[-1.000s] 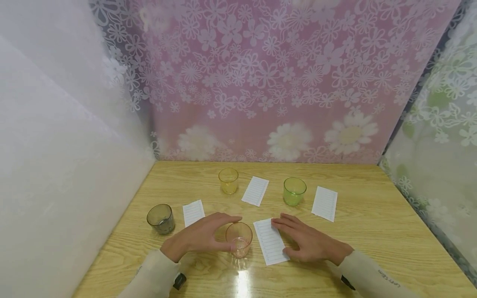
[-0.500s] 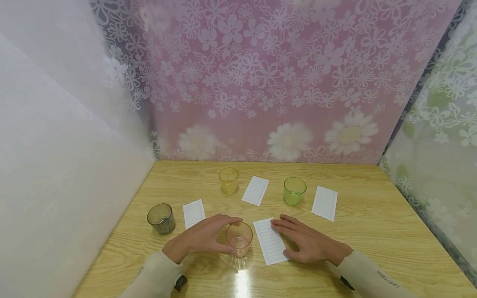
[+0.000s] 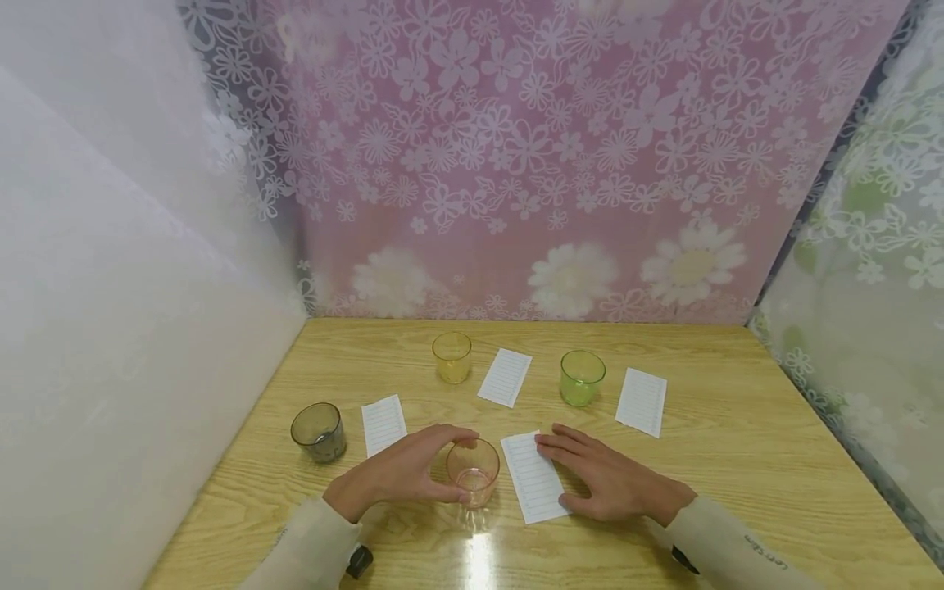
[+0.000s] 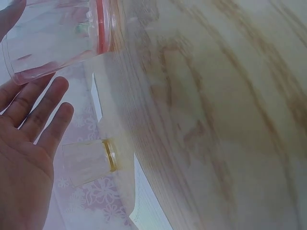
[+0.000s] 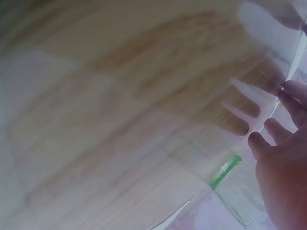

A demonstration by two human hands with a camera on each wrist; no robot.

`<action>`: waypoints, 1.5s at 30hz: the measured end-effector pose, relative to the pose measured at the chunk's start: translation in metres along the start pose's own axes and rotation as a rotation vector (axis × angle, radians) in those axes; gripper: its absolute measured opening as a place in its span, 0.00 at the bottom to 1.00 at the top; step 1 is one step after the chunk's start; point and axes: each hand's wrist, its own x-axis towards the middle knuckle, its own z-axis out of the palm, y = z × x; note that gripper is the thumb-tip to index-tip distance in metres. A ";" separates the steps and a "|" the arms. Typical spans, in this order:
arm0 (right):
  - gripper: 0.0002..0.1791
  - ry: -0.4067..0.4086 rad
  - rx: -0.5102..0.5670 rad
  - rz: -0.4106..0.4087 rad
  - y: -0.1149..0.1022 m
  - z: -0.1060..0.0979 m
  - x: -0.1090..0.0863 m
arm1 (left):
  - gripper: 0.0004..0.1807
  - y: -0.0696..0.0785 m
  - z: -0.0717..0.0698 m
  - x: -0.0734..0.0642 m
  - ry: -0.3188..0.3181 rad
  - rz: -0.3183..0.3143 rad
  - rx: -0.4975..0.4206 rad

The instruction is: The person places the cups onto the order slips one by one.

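A clear pinkish cup [image 3: 474, 475] stands upright near the front middle of the table. My left hand [image 3: 394, 469] holds it from the left, thumb on the near side and index finger on the far side. In the left wrist view the other fingers [image 4: 60, 91] are spread loosely beside the cup. Just right of the cup lies a slip of lined white paper [image 3: 531, 479]. My right hand [image 3: 619, 482] rests along the slip's right side, with fingertips on its far corner and thumb at its near right edge. The right wrist view shows these fingers [image 5: 273, 129] lightly bent at the tabletop.
A grey cup [image 3: 320, 434] stands at the left with a paper slip [image 3: 383, 422] beside it. Farther back are a yellow cup [image 3: 452, 360] with its slip [image 3: 505, 378], and a green cup [image 3: 582, 379] with another slip [image 3: 642, 401]. Flowered curtains [image 3: 516, 164] enclose the wooden table.
My left thumb and fingers have shifted very slightly against the pinkish cup. The cups, slips and right hand stay where they were.
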 end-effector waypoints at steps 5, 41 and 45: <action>0.39 0.026 -0.034 -0.008 0.000 0.000 -0.001 | 0.45 0.002 0.000 0.003 0.011 0.004 0.010; 0.43 0.049 -0.039 0.052 -0.017 0.008 0.003 | 0.46 0.029 0.010 0.048 0.015 0.108 0.047; 0.47 0.011 -0.020 0.087 -0.019 0.009 0.004 | 0.46 0.032 0.012 0.050 0.010 0.109 0.025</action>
